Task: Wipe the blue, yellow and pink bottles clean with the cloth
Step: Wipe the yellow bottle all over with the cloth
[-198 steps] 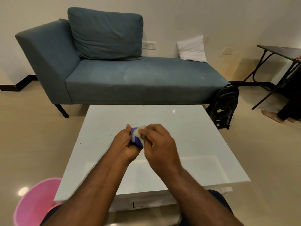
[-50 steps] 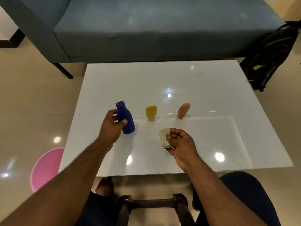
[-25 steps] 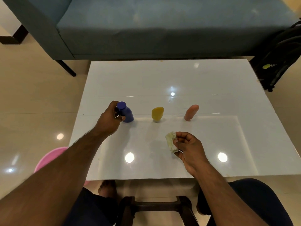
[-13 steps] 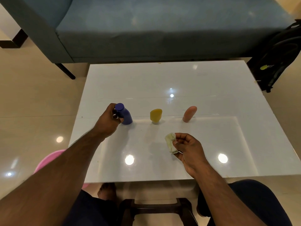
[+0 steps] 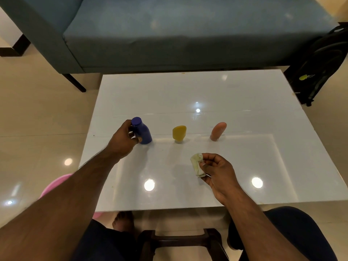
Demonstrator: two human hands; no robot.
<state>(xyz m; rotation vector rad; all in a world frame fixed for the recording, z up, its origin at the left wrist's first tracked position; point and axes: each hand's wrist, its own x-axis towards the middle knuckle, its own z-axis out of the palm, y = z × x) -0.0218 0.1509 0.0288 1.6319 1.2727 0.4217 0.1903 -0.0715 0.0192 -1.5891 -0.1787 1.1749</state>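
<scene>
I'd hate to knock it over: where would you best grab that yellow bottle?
Probably round its broad upper body, coming from above or the near side. The yellow bottle stands on a narrow pale cap and widens upward, with clear space between the blue bottle and pink bottle.

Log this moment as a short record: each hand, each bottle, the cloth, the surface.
left hand: grips the blue bottle
right hand: pinches the cloth
blue bottle: upright on the table, leftmost
yellow bottle: middle of the row, untouched
pink bottle: rightmost, untouched
cloth: bunched, held above the table
white table: glossy, carries all three bottles
</scene>
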